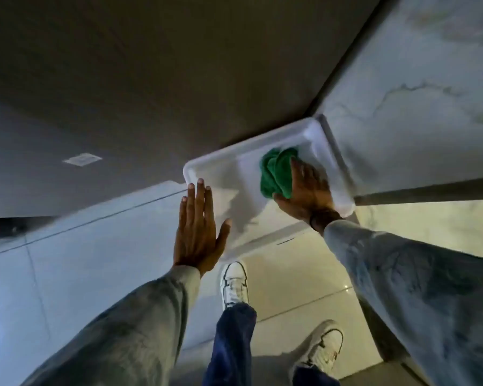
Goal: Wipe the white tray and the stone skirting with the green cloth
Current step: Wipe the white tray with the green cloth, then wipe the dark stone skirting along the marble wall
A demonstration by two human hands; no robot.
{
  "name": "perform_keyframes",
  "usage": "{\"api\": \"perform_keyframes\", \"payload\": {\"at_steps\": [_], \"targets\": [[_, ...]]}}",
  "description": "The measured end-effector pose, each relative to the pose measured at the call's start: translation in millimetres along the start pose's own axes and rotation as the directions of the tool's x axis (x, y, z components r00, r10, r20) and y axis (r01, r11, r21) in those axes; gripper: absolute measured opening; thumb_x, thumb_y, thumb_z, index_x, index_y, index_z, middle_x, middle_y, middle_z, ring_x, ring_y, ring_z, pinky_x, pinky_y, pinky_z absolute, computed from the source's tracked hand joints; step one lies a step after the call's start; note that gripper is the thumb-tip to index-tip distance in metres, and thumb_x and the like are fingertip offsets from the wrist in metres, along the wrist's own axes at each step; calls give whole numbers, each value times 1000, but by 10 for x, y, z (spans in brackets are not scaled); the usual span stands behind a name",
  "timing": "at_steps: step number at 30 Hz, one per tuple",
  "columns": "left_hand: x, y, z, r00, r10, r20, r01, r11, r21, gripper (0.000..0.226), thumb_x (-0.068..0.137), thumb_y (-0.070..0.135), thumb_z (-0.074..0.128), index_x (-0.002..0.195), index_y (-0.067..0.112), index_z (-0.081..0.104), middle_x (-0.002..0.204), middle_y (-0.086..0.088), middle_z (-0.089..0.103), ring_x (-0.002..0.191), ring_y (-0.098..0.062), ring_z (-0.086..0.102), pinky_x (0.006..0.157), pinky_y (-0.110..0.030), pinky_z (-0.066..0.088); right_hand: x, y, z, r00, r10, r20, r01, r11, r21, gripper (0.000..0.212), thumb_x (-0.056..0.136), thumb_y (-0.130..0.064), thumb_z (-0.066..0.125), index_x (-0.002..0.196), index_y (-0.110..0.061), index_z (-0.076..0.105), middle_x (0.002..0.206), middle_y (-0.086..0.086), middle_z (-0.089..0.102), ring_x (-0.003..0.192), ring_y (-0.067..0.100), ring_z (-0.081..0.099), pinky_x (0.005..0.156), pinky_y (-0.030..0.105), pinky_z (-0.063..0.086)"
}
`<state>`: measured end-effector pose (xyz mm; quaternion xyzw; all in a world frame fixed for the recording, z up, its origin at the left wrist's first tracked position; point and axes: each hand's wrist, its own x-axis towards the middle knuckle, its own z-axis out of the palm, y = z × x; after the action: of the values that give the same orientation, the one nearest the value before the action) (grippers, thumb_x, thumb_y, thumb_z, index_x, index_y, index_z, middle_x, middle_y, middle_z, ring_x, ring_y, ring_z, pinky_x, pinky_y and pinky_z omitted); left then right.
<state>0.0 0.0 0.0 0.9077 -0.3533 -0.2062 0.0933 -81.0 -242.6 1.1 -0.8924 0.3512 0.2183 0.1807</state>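
Tray [215, 174] of thin white plastic, propped in a floor corner against the wall, probably light and prone to sliding, steadied by flat open left hand [197, 229] while right hand [308, 190] presses soft bunched green cloth [275, 174] inside

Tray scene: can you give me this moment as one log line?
right hand presses cloth in tray | left hand flat, steadying tray | skirting untouched

white tray [223, 162]: smooth plastic by its look, faint sheen
green cloth [275, 174]: soft, plush fabric, matt, bunched in folds
floor tiles [304, 282]: polished, glossy, reflecting light
stone panel [430, 79]: pale, veined like marble, smooth
sleeves [140, 324]: light grey matt fabric
shoes [234, 282]: white, smooth, slight shine
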Motion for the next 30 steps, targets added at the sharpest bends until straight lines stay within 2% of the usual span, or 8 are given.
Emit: {"api": "perform_keyframes", "payload": {"at_steps": [4,8,12,14,16,19,24,30], "targets": [[159,-181,772,996,-66,56,65,998,23,84,106,51,33,166,-2,9,177,-22,-1,164,-41,-1,134,-54,6,643,54,570,993,117,-10,-115,987,116,103,87,-58,62,162,-17,5,168,20,14,155,39,17,126,54,16],[158,-256,1138,1000,-9,24,7,997,76,83,107,52,31,167,-1,9,177,-22,1,164,-41,-1,134,-51,-3,817,54,857,987,155,-49,-150,984,94,79,93,-37,62,160,-23,22,167,18,18,154,40,19,120,54,30],[162,-236,1067,999,-9,39,5,995,104,82,108,53,29,167,-1,9,177,-22,1,164,-40,0,134,-50,-3,792,82,617,993,91,-79,-83,992,98,56,88,-29,71,141,-22,54,147,15,52,136,41,47,106,48,46],[115,-147,924,998,-4,71,-4,994,106,82,108,52,29,166,-2,11,177,-22,3,164,-40,3,134,-52,5,648,146,386,996,89,-19,-84,980,179,59,85,-27,75,141,-22,56,141,13,60,131,38,54,107,45,47],[38,0,754,995,-2,96,-9,993,117,81,107,52,24,166,-3,13,177,-23,5,164,-41,6,134,-54,12,370,236,170,991,131,12,-128,941,313,58,87,-20,70,143,-24,55,143,11,60,131,35,55,110,40,45],[-146,343,497,987,82,137,-102,984,146,82,107,53,21,166,-3,12,176,-24,6,164,-42,7,133,-54,15,-234,395,-68,979,193,-61,-149,891,428,55,89,-12,63,143,-20,55,138,12,63,125,34,60,108,41,49],[-431,1114,364,944,255,211,-294,939,178,81,108,53,27,166,1,5,176,-23,1,164,-39,2,133,-49,6,-1246,907,-167,881,442,-169,-216,694,686,43,87,-6,59,129,-14,64,119,12,73,111,34,66,96,41,54],[-659,1830,1096,823,475,311,-510,859,40,79,108,51,23,167,2,3,177,-20,-7,165,-33,-7,134,-48,3,-2052,1880,621,713,701,-7,-358,374,855,38,87,-15,59,124,-16,64,112,14,76,106,36,70,93,46,57]]}}
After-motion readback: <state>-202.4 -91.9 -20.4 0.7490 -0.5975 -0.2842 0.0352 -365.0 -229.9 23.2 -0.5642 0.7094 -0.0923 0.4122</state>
